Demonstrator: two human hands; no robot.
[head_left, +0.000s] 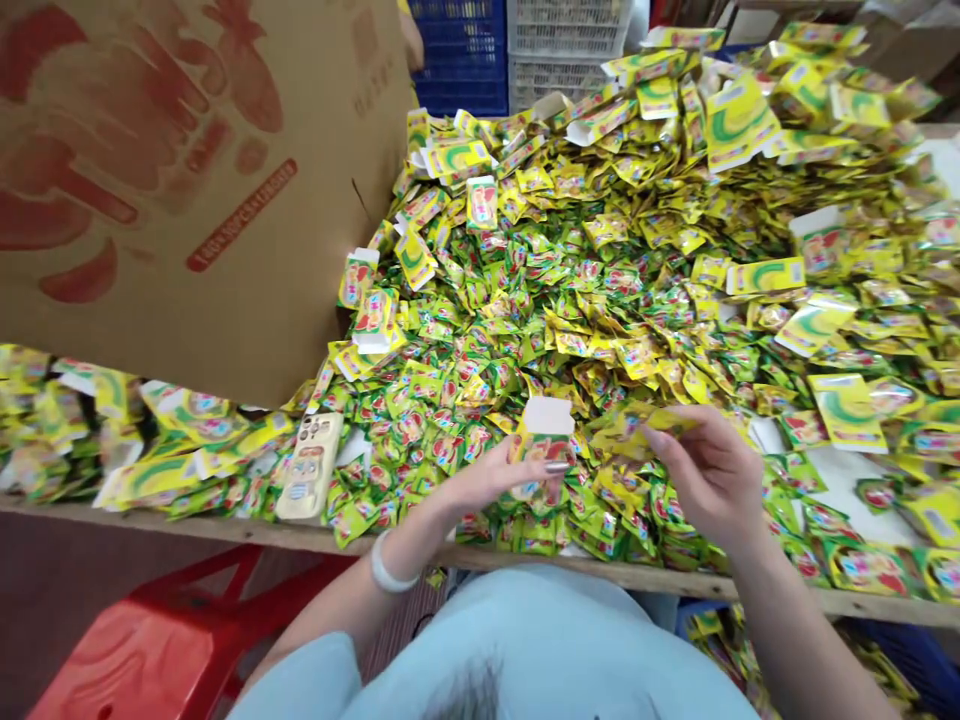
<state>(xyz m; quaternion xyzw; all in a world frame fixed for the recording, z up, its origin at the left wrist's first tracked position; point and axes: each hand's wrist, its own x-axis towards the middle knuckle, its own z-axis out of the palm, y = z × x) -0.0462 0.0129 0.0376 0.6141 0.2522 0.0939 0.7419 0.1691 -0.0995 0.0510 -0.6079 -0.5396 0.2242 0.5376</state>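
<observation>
My left hand [501, 476] is wrapped round a small open box [546, 430] with a red and green print and a raised white flap. To its right, my right hand [709, 465] pinches yellow sachets [626, 428] between thumb and fingers; their exact number cannot be told. Both hands are over the near edge of a large heap of green and yellow sachets [517, 320]. The box and the pinched sachets are a short way apart.
A big cardboard carton [300, 250] fills the upper left. A phone [310, 467] in a cream case lies at the table's front edge. Blue crates [459, 60] and white crates [568, 28] stand behind. A red stool [157, 640] is at the lower left.
</observation>
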